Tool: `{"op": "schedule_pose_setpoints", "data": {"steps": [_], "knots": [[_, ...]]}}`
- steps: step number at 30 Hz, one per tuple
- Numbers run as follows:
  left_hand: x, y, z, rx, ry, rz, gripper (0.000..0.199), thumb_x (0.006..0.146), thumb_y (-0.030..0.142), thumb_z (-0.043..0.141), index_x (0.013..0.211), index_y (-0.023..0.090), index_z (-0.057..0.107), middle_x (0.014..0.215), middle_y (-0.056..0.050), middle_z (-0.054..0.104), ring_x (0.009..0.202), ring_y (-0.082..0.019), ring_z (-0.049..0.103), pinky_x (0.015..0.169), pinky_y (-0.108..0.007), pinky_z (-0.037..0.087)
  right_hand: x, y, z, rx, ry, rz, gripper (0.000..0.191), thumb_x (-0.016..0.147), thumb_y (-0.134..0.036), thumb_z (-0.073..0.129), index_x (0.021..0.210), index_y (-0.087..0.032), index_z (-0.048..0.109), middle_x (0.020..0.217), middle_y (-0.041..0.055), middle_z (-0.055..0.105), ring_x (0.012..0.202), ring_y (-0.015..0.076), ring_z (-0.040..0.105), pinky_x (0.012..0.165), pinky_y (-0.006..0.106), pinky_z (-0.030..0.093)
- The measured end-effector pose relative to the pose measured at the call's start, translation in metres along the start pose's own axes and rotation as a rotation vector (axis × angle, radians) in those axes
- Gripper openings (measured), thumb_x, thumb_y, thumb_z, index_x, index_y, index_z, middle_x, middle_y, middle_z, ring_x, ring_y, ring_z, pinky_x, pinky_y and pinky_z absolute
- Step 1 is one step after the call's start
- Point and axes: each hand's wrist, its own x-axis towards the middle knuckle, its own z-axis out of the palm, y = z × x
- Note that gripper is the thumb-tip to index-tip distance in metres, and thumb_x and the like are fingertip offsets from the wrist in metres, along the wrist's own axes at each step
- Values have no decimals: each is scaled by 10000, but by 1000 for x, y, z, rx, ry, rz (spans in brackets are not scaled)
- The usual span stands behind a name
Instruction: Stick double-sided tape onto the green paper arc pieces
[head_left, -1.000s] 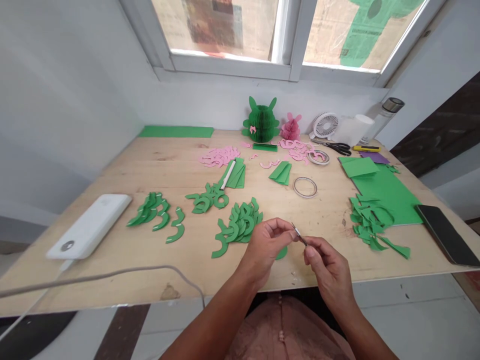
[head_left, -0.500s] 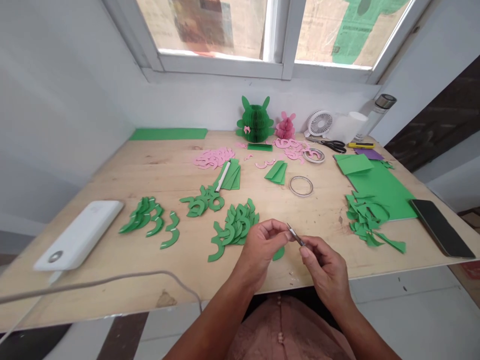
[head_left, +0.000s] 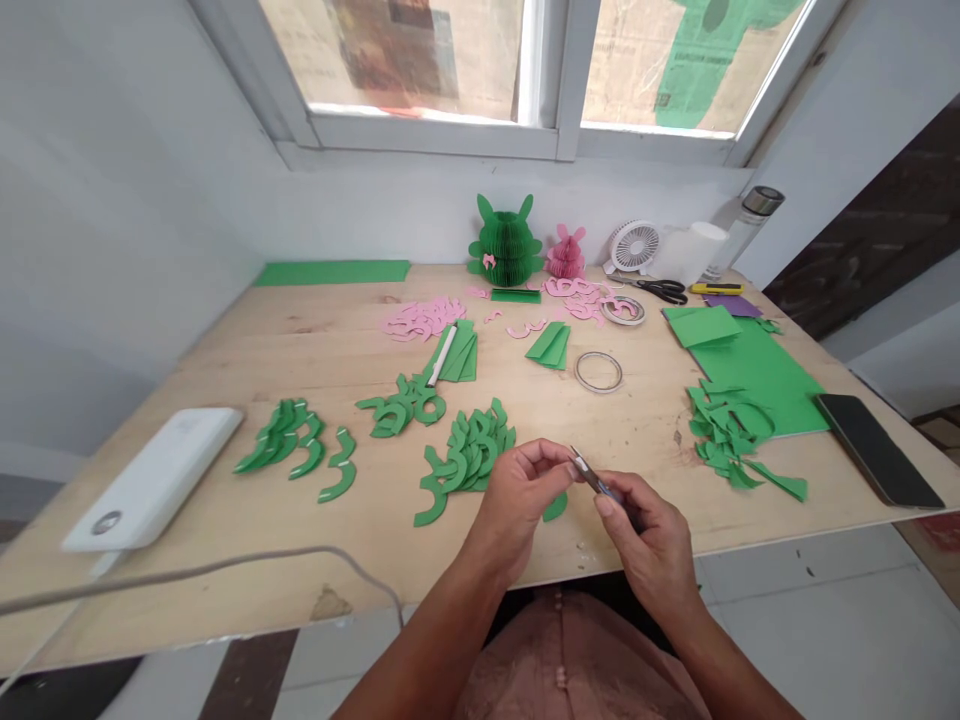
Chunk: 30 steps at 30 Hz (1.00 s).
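Note:
My right hand point(head_left: 651, 530) grips a slim pair of small scissors point(head_left: 591, 474), its narrow metal blades pointing toward my left fingers. My left hand point(head_left: 526, 500) is closed in a pinch at the blade tips; what lies in the pinch is too small and covered to make out. Just below the left fingers shows part of a green paper piece point(head_left: 555, 507); I cannot tell whether it is held or lies on the table. Beside my left wrist is a heap of scalloped green paper cutouts point(head_left: 469, 450). Further left sit more scalloped cutouts with pale strips point(head_left: 289, 437).
Green paper scraps point(head_left: 724, 430), green sheets point(head_left: 765, 370) and a phone point(head_left: 877, 450) lie right. A tape roll point(head_left: 598, 371) is ahead; black scissors point(head_left: 660, 289) lie behind it. A power bank point(head_left: 154, 478) and cable point(head_left: 247, 560) occupy the left. Paper figures point(head_left: 505, 245) stand at the wall.
More of the small scissors shows between my hands, and my right fingers have shifted slightly on them. The whole view has moved a little.

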Motion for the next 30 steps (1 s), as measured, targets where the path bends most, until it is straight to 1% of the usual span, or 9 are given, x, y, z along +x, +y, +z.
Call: {"op": "schedule_pose_setpoints", "data": {"steps": [4,10,16,22,30], "knots": [[0,0,0,-5,5,3,123,601,229,743,634,151,654,661,-22,631,651,-130,544,648,-240,416,0,-2,0,-4,-2,-1,255,848,-369,548,953,-178,679,854,49,707,743,173,641,639,245,505],[0,0,0,-15,-2,3,91,612,195,724,621,150,646,657,-10,623,645,-115,527,652,-230,403,0,-2,0,-7,12,-11,246,855,-361,542,949,-177,676,836,45,704,729,169,638,644,245,504],[0,-1,1,-24,-3,9,95,611,196,732,617,151,649,666,-9,632,647,-113,528,671,-242,402,-1,-1,0,-12,5,-8,244,857,-359,544,964,-182,672,887,51,708,786,178,644,671,248,506],[1,-3,-1,-13,-4,12,101,622,203,734,638,147,652,675,-10,630,657,-112,528,678,-237,404,0,-1,0,-28,4,-7,242,859,-360,543,969,-183,666,867,42,703,759,166,634,657,238,498],[2,-5,-2,-11,0,14,113,622,220,736,660,146,659,689,-19,635,674,-122,535,688,-246,407,-1,0,-1,-15,0,-26,217,864,-347,547,986,-203,654,880,16,699,773,141,628,685,212,489]]}}
